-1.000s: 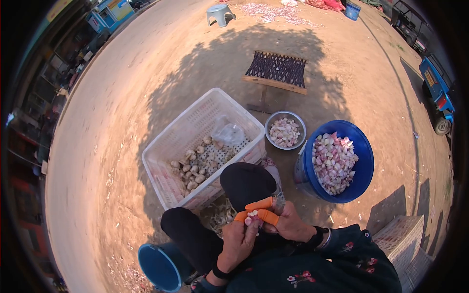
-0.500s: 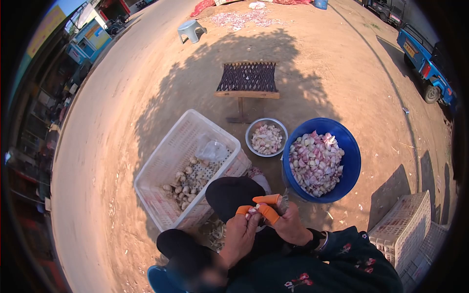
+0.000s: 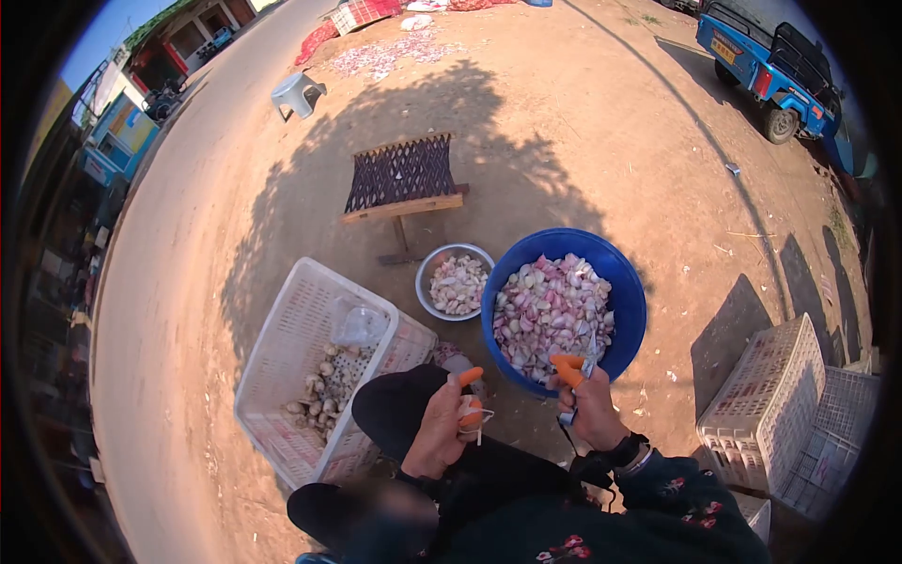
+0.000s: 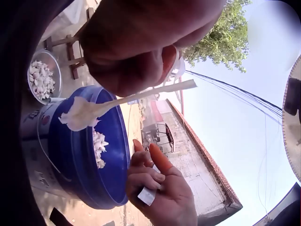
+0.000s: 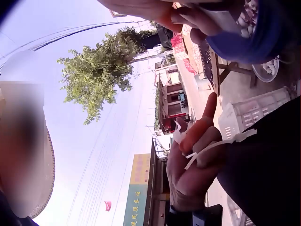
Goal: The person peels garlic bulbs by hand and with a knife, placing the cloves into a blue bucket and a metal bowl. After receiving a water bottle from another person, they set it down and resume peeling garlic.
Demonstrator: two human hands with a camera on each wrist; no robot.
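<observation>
My left hand [image 3: 438, 430] is above my dark-clothed knee, its fingers curled round a dry garlic stalk [image 4: 127, 99] with a papery, flared end. Orange finger covers [image 3: 473, 414] are on fingers of both hands. To the right, my right hand [image 3: 594, 414] is at the near rim of a blue bucket [image 3: 631, 301] heaped with pinkish garlic cloves [image 3: 554, 315]. It grips a slim tool with a flat metallic part [image 3: 589, 365], seen partly between the fingers; its exact kind does not show. A white crate [image 3: 272, 376] at left holds whole garlic bulbs [image 3: 319, 399].
A metal bowl [image 3: 423, 291] of cloves stands left of the bucket. Behind it is a stool with a woven dark seat [image 3: 399, 177]. White crates [image 3: 761, 404] are stacked at right. Farther off are a grey plastic stool [image 3: 294, 94] and a blue vehicle [image 3: 761, 70].
My hands were together over a piece of garlic and have parted; the right has moved to the bucket's rim. The head view has turned right, so crate, bowl and bucket appear farther left.
</observation>
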